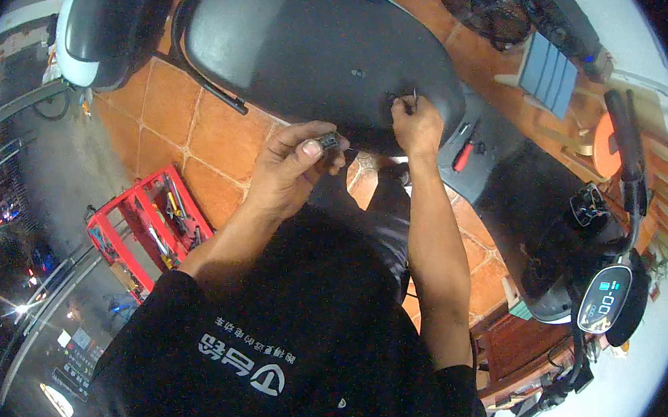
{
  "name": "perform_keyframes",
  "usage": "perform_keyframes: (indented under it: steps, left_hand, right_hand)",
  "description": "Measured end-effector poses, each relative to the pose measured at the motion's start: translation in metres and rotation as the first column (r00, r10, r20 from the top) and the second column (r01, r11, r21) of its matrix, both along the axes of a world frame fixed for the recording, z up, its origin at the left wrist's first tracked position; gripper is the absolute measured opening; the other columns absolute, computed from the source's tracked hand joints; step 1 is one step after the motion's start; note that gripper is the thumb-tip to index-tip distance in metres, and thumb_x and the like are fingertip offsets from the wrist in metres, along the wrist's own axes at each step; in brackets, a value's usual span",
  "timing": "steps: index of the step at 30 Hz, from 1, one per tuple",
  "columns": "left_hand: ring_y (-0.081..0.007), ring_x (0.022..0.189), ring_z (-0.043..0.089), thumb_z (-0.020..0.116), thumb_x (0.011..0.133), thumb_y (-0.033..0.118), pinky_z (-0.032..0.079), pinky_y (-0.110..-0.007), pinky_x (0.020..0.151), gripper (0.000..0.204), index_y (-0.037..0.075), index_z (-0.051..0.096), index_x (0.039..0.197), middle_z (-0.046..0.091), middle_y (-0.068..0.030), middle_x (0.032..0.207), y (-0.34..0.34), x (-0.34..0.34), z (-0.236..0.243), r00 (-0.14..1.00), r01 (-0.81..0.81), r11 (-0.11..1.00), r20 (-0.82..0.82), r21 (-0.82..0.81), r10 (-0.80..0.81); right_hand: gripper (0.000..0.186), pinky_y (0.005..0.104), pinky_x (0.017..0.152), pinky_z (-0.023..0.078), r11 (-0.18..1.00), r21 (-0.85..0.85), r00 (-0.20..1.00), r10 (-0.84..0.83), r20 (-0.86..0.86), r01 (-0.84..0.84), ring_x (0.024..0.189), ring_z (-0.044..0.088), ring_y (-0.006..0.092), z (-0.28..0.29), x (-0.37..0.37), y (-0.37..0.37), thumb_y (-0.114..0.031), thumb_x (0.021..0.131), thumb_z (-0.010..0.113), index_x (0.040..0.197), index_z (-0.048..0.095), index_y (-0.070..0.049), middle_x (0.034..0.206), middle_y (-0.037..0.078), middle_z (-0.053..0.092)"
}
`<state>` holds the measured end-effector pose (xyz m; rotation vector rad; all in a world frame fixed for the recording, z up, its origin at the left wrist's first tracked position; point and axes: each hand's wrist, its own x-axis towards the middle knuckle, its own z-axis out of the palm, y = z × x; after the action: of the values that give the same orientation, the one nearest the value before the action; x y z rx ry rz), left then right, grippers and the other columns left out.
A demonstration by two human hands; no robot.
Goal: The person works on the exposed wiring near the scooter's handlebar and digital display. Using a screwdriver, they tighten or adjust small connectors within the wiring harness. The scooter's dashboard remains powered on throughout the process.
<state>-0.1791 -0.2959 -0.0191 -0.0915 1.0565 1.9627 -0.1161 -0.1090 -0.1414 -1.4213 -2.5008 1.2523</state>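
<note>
My left hand is closed around a small dark, boxy part with a metallic look, held between thumb and fingers just off the near edge of the scooter seat. My right hand is over the right end of the long black scooter seat, its fingers pinched together. A thin pale sliver and dark bits show at those fingertips, too small to name. A few tiny parts lie on the seat left of that hand. To its right, a red-handled tool rests on the scooter's dark footboard.
A red toolbox with several hand tools stands on the orange tiles at lower left. The handlebar with its lit display is at the right. A padded backrest stands at upper left; a fan and a blue-topped stool lie beyond.
</note>
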Motion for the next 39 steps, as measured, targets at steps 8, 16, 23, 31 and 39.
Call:
perform_keyframes:
  steps: [8, 16, 23, 31, 39]
  left_hand:
    - [-0.0221, 0.087, 0.062, 0.063, 0.086, 0.016, 0.051, -0.034, 0.076, 0.031, 0.002, 0.058, 0.113, 0.063, -0.0167, 0.102, -0.007, -0.03, -0.006, 0.991, 0.087, 0.995, 0.097, 0.057, -0.092]
    - [-0.024, 0.094, 0.059, 0.064, 0.085, 0.019, 0.049, -0.033, 0.08, 0.035, 0.004, 0.057, 0.116, 0.059, -0.0145, 0.105, 0.017, -0.04, 0.003, 0.927, 0.131, 0.862, 0.247, 0.49, -0.281]
    - [-0.0229, 0.088, 0.056, 0.057, 0.09, 0.026, 0.046, -0.032, 0.075, 0.035, 0.005, 0.056, 0.118, 0.058, -0.0134, 0.103, 0.056, -0.035, 0.037, 0.881, 0.255, 0.734, 0.162, 0.63, -0.445]
    - [-0.0237, 0.093, 0.056, 0.059, 0.09, 0.02, 0.047, -0.033, 0.081, 0.027, 0.011, 0.057, 0.115, 0.057, -0.0136, 0.106, 0.098, -0.015, 0.084, 0.89, 0.322, 0.677, 0.032, 0.662, -0.454]
    - [-0.0271, 0.102, 0.057, 0.062, 0.087, 0.013, 0.049, -0.035, 0.09, 0.029, 0.008, 0.057, 0.115, 0.056, -0.0166, 0.112, 0.112, -0.012, 0.101, 0.859, 0.442, 0.588, -0.13, 0.678, -0.496]
  right_hand:
    - [0.034, 0.0369, 0.06, 0.048, 0.95, -0.066, 0.916, -0.312, -0.251, 0.306, 0.063, 0.059, 0.0263, -0.01, 0.023, -0.009, -0.032, 0.088, 0.052, 0.093, 0.059, 0.001, 0.072, 0.013, 0.063]
    - [0.016, 0.0248, 0.049, 0.036, 0.307, -0.941, 0.774, -0.628, -0.086, 0.144, 0.058, 0.046, 0.0121, 0.121, 0.107, -0.093, -0.02, 0.092, 0.045, 0.102, 0.048, -0.008, 0.076, 0.002, 0.051]
    - [0.007, 0.0199, 0.049, 0.042, 0.381, -0.921, 0.47, -0.83, -0.301, 0.084, 0.058, 0.048, 0.0079, 0.12, 0.153, -0.083, -0.011, 0.092, 0.052, 0.098, 0.05, -0.012, 0.077, 0.001, 0.054]
    - [0.043, 0.027, 0.074, 0.051, 0.328, -0.943, 0.203, -0.921, -0.332, -0.051, 0.089, 0.058, 0.0155, 0.134, 0.147, -0.104, -0.025, 0.091, 0.056, 0.126, 0.046, -0.004, 0.109, 0.009, 0.058]
    - [0.04, 0.0327, 0.083, 0.049, 0.766, -0.642, 0.487, -0.566, -0.665, 0.012, 0.092, 0.061, 0.0246, 0.149, 0.155, -0.105, -0.022, 0.091, 0.057, 0.122, 0.047, 0.001, 0.116, 0.015, 0.057]
